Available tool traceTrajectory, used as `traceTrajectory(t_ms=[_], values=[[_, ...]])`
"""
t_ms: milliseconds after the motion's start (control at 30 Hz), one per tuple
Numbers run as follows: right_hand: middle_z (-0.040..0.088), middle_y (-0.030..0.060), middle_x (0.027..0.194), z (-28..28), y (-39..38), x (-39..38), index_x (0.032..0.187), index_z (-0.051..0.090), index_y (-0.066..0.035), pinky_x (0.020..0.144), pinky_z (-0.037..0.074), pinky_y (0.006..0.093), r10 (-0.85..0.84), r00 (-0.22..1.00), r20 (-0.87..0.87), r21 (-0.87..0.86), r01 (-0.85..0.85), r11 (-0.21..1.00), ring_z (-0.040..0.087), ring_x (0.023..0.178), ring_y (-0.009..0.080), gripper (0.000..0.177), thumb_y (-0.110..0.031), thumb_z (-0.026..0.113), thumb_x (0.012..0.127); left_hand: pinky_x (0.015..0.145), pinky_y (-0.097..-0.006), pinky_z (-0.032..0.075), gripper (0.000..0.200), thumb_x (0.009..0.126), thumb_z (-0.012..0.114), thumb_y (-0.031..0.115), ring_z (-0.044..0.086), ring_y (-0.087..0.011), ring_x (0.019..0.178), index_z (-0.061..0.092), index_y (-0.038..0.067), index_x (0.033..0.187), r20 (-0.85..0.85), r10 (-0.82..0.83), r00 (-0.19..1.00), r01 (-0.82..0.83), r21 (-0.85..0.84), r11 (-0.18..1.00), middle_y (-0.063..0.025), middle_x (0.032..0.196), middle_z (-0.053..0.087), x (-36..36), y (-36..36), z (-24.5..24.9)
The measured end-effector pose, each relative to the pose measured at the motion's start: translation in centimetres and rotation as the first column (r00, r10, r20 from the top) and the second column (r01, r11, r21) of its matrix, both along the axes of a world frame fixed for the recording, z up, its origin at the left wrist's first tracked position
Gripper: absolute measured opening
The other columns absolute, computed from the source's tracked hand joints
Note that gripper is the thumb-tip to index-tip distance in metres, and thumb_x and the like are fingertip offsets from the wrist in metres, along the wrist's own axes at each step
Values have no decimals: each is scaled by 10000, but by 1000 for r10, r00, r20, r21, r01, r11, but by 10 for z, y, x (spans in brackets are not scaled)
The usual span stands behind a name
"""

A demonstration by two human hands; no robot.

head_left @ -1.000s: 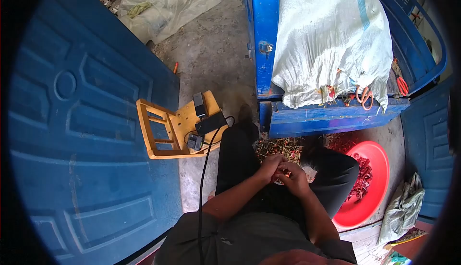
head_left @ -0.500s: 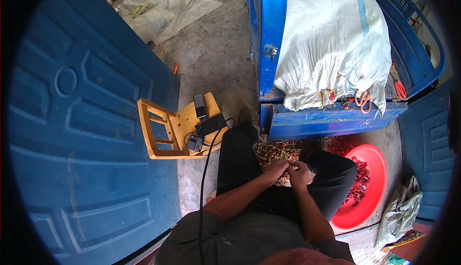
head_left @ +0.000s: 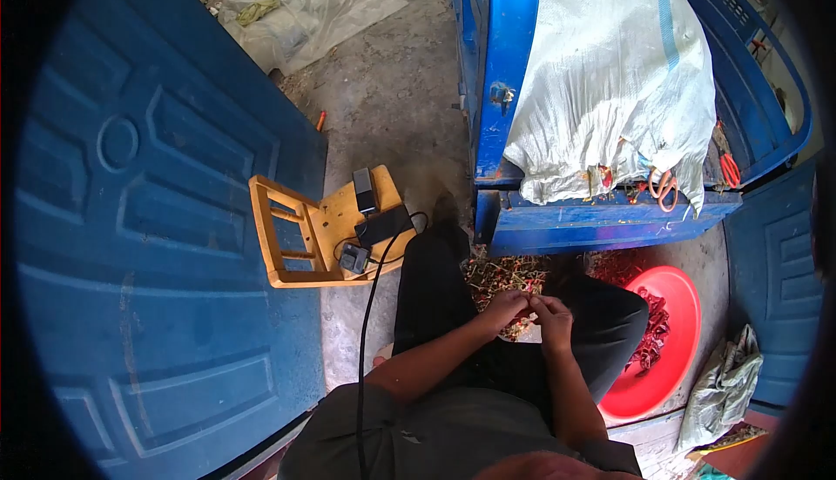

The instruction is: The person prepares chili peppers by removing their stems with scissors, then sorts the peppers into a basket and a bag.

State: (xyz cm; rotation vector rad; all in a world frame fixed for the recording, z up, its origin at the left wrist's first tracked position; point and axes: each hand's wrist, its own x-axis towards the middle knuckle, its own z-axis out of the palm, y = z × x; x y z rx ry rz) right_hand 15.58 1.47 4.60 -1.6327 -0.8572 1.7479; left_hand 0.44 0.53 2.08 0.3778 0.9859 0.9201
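Note:
My left hand (head_left: pixel 504 313) and my right hand (head_left: pixel 554 318) meet between my knees, fingers bent and pinched together. Whatever lies between the fingertips is too small to make out. Below and beyond them is a heap of dried stems and red bits (head_left: pixel 498 278) on the ground. To the right stands a red plastic basin (head_left: pixel 682 341), partly filled with dark red dried chillies (head_left: pixel 649 334). More red pieces (head_left: pixel 614 264) lie behind the basin, near the blue cart.
A wooden chair (head_left: pixel 335 206) at left carries dark devices and a cable (head_left: pixel 370 323). Ahead, a white woven sack (head_left: pixel 610 71) and scissors (head_left: pixel 664 191) rest on the blue cart (head_left: pixel 610 226). Blue doors (head_left: pixel 165 245) flank me; a crumpled sack (head_left: pixel 718 389) lies at right.
My right hand has turned and shifted slightly right, its fingers still pinched against those of my left. The view has moved a little; the surroundings look the same.

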Motion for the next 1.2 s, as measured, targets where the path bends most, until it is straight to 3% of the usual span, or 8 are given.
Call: traceTrajectory(t_ms=[67, 167, 367, 633, 767, 833, 900, 1200], values=[[661, 60, 969, 11, 0, -7, 1003, 766, -35, 708, 472, 257, -2, 952, 307, 607, -194, 770, 616, 870, 139, 151, -79, 751, 860, 641, -228, 461, 228, 1000, 517, 183, 599, -90, 764, 636, 40, 1131, 7, 4, 1000, -4, -10, 1000, -24, 912, 653, -4, 1, -1], [636, 58, 912, 39, 3, -17, 952, 770, -13, 695, 483, 263, -50, 901, 430, 689, -291, 664, 607, 860, 131, 106, -12, 745, 849, 570, -224, 413, 222, 1015, 510, 218, 540, -64, 668, 636, 56, 1099, -54, -148, 988, 150, 52, 987, 1, 850, 626, -12, 2, -2], [667, 23, 860, 7, 15, 5, 1002, 741, -21, 691, 512, 268, 11, 994, 113, 204, -34, 978, 623, 786, 117, 158, -149, 716, 912, 499, -226, 364, 191, 991, 509, 199, 482, -52, 575, 659, 83, 1007, -154, -179, 972, 172, -57, 983, 30, 767, 591, -7, 4, -9], [659, 13, 770, -20, 19, 27, 900, 678, -46, 577, 478, 267, -172, 955, -241, -167, 134, 977, 586, 628, 108, 218, -257, 668, 953, 498, -232, 347, 163, 940, 549, 222, 474, -63, 554, 606, 92, 861, -119, -272, 955, 266, -65, 962, 33, 701, 544, -2, 10, 15], [650, 25, 718, -34, 15, 22, 873, 668, -33, 573, 480, 286, -213, 969, -128, -58, 207, 977, 591, 613, 112, 233, -252, 671, 953, 463, -227, 308, 118, 930, 527, 175, 413, -59, 517, 591, 77, 943, -84, -210, 974, 199, -117, 973, 48, 669, 483, 2, 8, 14], [640, 48, 663, -22, 15, 18, 864, 662, -10, 567, 487, 307, -264, 802, 536, 457, -13, 889, 590, 574, 122, 251, -247, 677, 947, 453, -225, 295, 111, 924, 519, 152, 396, -59, 508, 584, 73, 968, -47, -189, 981, 180, -154, 972, 50, 662, 464, 0, 8, 14], [657, 90, 677, -14, 20, 19, 909, 671, 5, 590, 508, 333, -312, 844, 437, 405, 125, 906, 624, 572, 155, 253, -246, 675, 942, 442, -223, 283, 127, 909, 503, 110, 382, -58, 503, 581, 69, 1000, -16, -121, 992, 118, -140, 983, 51, 659, 447, -2, 6, 17], [712, 182, 1030, -4, 1, 53, 1233, 649, -48, 782, 532, 373, 151, 713, 684, 291, -457, 840, 706, 907, 280, 394, -238, 673, 888, 421, -220, 273, 94, 892, 494, 139, 389, -43, 475, 570, 107, 938, 13, -74, 997, 76, -135, 988, 58, 636, 459, -6, 5, 21]])
